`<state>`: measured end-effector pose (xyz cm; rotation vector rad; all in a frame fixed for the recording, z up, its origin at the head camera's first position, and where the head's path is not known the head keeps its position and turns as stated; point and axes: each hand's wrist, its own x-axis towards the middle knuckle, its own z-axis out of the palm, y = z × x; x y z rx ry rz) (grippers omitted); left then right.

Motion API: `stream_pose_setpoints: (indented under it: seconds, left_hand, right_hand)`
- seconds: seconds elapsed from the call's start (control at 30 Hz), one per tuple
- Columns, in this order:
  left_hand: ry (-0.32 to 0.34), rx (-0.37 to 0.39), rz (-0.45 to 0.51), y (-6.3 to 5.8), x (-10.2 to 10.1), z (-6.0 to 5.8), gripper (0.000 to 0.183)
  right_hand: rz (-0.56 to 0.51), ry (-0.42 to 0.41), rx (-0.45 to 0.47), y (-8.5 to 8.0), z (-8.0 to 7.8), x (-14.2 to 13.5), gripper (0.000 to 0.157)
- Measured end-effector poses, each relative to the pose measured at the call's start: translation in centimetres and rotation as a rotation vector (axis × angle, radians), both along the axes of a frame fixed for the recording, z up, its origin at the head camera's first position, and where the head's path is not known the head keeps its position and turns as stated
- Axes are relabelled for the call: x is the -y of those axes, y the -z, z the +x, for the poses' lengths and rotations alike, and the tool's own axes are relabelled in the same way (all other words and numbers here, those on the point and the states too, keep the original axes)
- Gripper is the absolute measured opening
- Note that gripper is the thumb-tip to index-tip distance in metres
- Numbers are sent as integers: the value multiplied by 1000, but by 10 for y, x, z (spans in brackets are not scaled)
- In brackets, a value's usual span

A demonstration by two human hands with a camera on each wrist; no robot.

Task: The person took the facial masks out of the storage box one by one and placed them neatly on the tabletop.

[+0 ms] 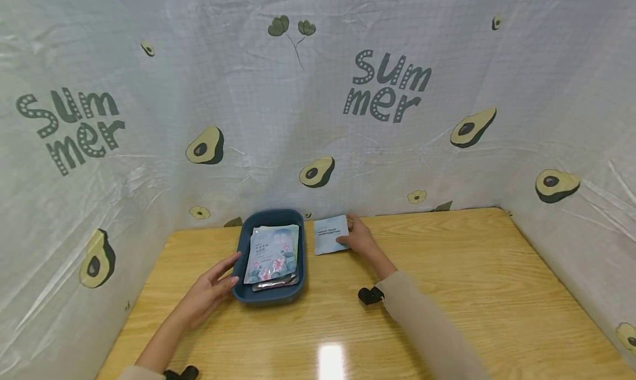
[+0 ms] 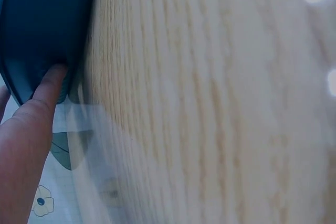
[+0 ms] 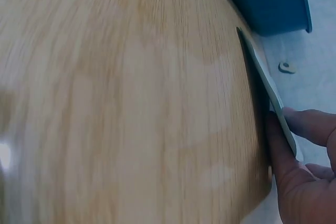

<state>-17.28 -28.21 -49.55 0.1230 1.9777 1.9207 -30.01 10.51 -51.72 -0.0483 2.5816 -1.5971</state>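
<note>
A dark blue bin (image 1: 303, 269) stands on the wooden table, holding a stack of flat packets (image 1: 268, 256), the top one pale blue with pink flowers. My left hand (image 1: 211, 291) rests against the bin's left side, its fingers fairly straight. In the left wrist view one finger (image 2: 48, 85) touches the bin wall (image 2: 47, 19). To the right of the bin, my right hand (image 1: 359, 237) pinches a small light-blue square sachet (image 1: 328, 236) by its right edge. The right wrist view shows the sachet (image 3: 265, 80) edge-on, tilted slightly off the table, between thumb and fingers.
The wooden table (image 1: 437, 258) reaches back to a pale curtain (image 1: 248, 93) printed with avocados and "summer" lettering. More curtain hangs at the left and right sides. A bright light reflection lies on the table's front middle.
</note>
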Motion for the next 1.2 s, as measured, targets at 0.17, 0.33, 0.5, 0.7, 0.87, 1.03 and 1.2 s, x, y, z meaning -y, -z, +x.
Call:
stream_pose_setpoints:
  seconds: [0.17,0.33,0.5,0.7,0.87,1.03,1.2]
  left_hand:
    - [-6,15,13,2,-1,3,73]
    - [-11,2,-14,1,0,2,70]
    - [13,-43,-61,-1,0,-3,68]
    - [11,-32,-63,0,1,-3,70]
    - [3,-22,-65,2,2,-1,70]
    - [-3,-19,-50,3,2,0,71]
    - [-5,-14,-36,3,2,0,73]
  right_hand:
    - [4,24,-29,5,3,5,75]
    - [0,4,-31,3,6,11,76]
    - [33,12,-10,-3,7,14,76]
    - [70,-37,39,-12,10,14,75]
    - [128,-98,62,-23,15,11,70]
    - [198,-156,39,-33,19,8,64]
    - [209,-203,-9,-49,22,11,56]
